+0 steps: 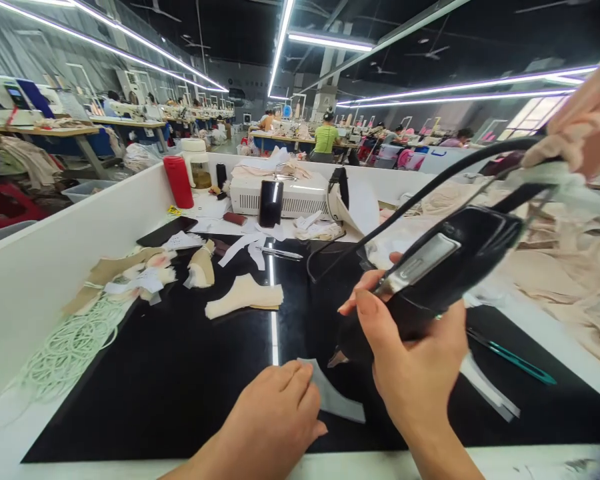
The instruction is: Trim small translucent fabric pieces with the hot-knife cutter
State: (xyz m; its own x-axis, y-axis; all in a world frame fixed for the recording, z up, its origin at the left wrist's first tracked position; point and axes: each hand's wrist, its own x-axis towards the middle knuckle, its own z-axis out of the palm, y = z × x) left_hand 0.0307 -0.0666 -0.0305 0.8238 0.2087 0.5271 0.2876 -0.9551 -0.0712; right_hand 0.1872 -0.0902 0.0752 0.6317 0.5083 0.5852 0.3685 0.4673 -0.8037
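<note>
Head view, clock centred on blk mat (180,387): R hand (415,360) is gripping blk tool (475,247) at abt 4, fingers wrapped round it, metal tip just above mat. L hand (277,407) is resting palm-down at 6, fingers bent, touching grey piece (337,400), which is lying flat at 5; can't tell if it's pinching. Cream pcs (243,297) are lying at 11, green cord (70,347) is spilling over mat edge at 9, teal tool (520,360) is lying at 3. Beyond mat, phone (271,203) is leaning on white box (300,197) at 12; fabric (555,267) is heaping up at 2. White wall (80,260) is edging table. Room: tube lights (330,43) are glowing o'head, ppl are sitting btwn rows of sewing stations, one in green top (325,139) at 12.
</note>
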